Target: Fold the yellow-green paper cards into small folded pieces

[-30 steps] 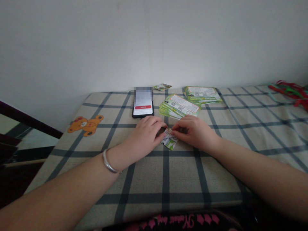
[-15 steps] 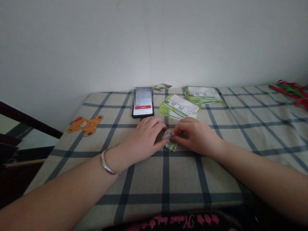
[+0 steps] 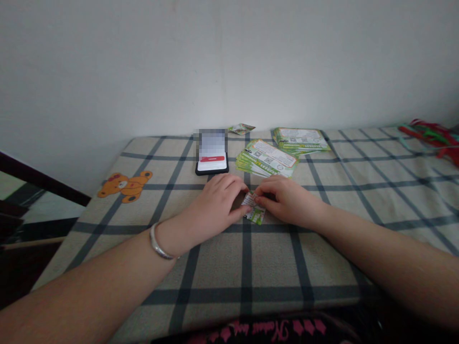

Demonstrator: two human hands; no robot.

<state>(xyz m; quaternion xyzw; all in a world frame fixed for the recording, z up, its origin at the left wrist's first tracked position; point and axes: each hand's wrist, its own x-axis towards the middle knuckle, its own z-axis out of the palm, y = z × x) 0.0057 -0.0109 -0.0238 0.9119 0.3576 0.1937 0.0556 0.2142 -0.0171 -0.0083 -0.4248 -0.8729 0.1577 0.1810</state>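
Note:
A small folded green-and-white paper slip [image 3: 254, 211] lies on the checked tablecloth [image 3: 251, 258] between my hands. My left hand [image 3: 215, 205], with a silver bangle on the wrist, rests knuckles up with its fingers curled and the fingertips pinching the slip's left edge. My right hand [image 3: 287, 200] is curled too, thumb and fingers pressed on the slip's right side. Both hands lie low on the cloth, touching the paper.
Two fanned stacks of green leaflets [image 3: 267, 159] [image 3: 300, 140] lie just beyond my hands. A phone [image 3: 212, 153] with a lit screen lies to their left, a folded slip [image 3: 241, 128] behind it by the wall. Red and green cords [image 3: 433, 136] are at far right. An orange bear print [image 3: 125, 184] marks the cloth.
My right hand has shifted a little left over the slip, and the slip looks smaller and more folded than a second ago. The left hand has hardly moved.

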